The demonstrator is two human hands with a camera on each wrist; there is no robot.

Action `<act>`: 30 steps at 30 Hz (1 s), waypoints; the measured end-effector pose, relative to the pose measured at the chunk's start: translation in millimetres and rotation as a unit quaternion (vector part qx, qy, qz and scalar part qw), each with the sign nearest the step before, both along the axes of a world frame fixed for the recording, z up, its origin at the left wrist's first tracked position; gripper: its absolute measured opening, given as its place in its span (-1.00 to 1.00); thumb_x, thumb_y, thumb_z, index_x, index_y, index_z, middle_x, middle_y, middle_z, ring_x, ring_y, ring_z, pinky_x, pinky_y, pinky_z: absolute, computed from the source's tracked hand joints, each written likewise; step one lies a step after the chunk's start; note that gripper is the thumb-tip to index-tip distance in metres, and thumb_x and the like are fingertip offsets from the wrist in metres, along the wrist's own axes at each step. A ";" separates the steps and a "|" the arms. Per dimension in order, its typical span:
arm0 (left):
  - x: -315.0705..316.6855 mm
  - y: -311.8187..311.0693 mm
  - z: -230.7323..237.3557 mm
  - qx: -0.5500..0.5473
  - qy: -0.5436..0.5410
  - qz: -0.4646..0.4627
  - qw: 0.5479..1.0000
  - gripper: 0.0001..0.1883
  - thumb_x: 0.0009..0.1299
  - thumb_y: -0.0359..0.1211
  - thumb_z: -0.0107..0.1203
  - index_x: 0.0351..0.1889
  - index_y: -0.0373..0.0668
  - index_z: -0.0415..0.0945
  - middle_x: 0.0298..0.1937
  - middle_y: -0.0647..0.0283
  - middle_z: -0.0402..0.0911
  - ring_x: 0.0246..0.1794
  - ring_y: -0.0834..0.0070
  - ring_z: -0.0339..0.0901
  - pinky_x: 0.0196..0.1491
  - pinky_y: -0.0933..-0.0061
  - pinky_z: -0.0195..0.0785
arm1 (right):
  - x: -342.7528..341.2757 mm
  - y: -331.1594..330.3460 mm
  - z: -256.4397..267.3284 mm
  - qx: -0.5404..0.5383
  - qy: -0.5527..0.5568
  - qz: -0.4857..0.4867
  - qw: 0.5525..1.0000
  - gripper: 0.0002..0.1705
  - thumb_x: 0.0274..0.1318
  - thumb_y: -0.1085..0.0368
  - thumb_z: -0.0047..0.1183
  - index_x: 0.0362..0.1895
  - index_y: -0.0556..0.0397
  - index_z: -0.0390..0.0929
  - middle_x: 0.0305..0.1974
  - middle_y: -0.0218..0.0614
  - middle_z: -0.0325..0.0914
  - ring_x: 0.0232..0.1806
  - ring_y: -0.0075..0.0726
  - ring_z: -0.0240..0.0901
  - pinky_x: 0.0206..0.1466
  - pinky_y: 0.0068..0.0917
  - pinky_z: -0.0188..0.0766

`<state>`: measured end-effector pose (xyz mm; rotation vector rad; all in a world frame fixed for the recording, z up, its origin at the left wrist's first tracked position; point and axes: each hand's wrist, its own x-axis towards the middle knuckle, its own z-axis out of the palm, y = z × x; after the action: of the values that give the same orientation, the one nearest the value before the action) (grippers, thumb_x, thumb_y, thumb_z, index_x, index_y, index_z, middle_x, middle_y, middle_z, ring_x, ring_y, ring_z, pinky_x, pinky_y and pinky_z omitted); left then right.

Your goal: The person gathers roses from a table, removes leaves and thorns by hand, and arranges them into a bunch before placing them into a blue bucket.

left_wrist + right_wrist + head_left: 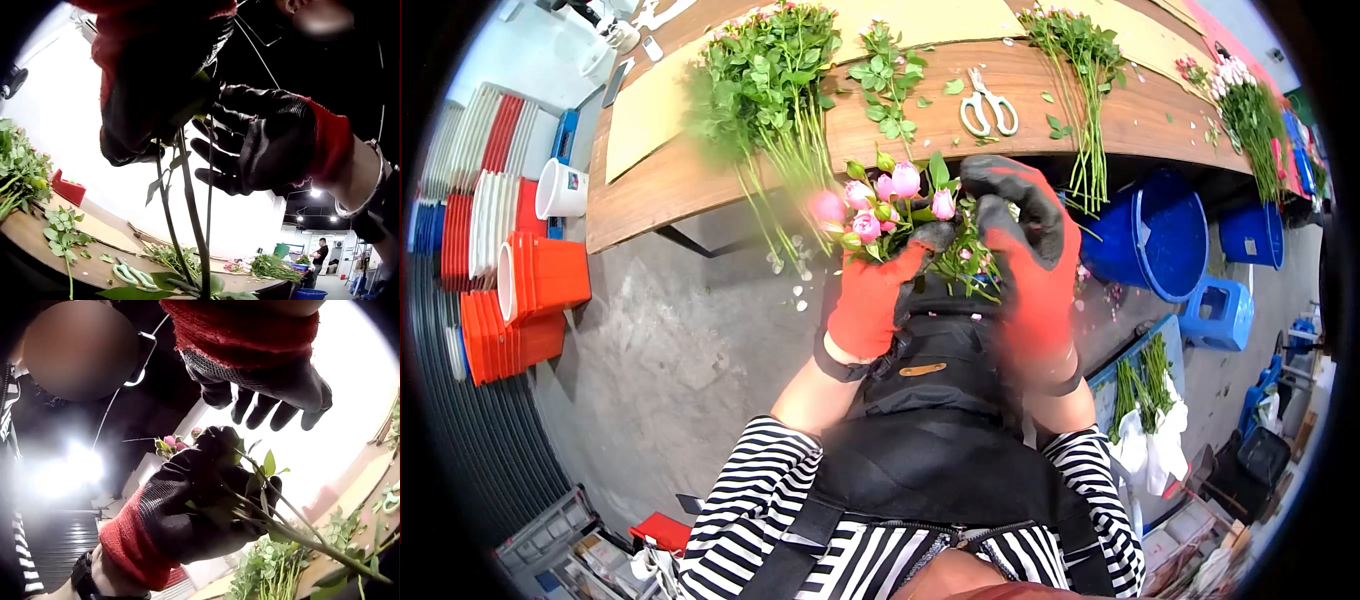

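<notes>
My left hand, in a red and black glove, grips a stem of pink roses below the blooms. Just right of it in the head view is my right hand, gloved alike. In the left wrist view, the right hand has its fingers apart and slightly bent beside the thin stems. The right wrist view shows the right hand above the left hand, with nothing seen held. Leaves hide part of the left fingers.
On the wooden table lie a large rose bunch, a leafy sprig, scissors and another bunch. Blue buckets stand under the table's right side. Orange crates are stacked at the left.
</notes>
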<state>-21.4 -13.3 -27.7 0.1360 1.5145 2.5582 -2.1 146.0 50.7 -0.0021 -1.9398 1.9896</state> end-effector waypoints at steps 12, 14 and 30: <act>1.9 2.8 -24.0 -0.018 0.075 -0.006 0.997 -0.50 0.31 -0.32 0.25 0.19 -0.23 0.39 0.10 0.26 0.51 0.09 0.43 0.46 0.19 0.34 0.32 | -3.3 -4.2 -1.7 -0.145 -0.091 0.097 0.981 -0.77 0.04 0.50 -0.01 -0.16 0.18 0.52 -0.20 -0.36 0.52 -0.06 -0.45 0.41 0.09 -0.48 0.32; -4.3 -1.0 -13.5 0.011 0.079 -0.051 0.995 -0.53 0.32 -0.34 0.25 0.16 -0.23 0.40 0.10 0.24 0.50 0.11 0.40 0.46 0.19 0.32 0.32 | -6.5 0.3 -10.9 -0.148 -0.106 0.064 0.981 -0.86 0.09 0.44 -0.02 -0.23 0.16 0.49 -0.22 -0.37 0.52 -0.10 -0.46 0.40 0.07 -0.48 0.31; -75.7 -18.4 22.6 0.035 -0.054 0.113 0.992 -0.50 0.52 -0.26 -0.03 0.37 -0.23 0.25 0.19 0.11 0.50 0.17 0.29 0.46 0.19 0.21 0.36 | 20.4 20.9 -117.5 -0.046 -0.184 0.119 0.974 -0.48 0.06 0.55 0.13 0.18 0.24 0.43 -0.01 -0.22 0.59 0.00 -0.46 0.49 0.10 -0.49 0.41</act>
<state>-97.2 -31.6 -5.1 -0.1733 1.4777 2.7406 18.3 167.0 -66.8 -0.1833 -2.1519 2.3763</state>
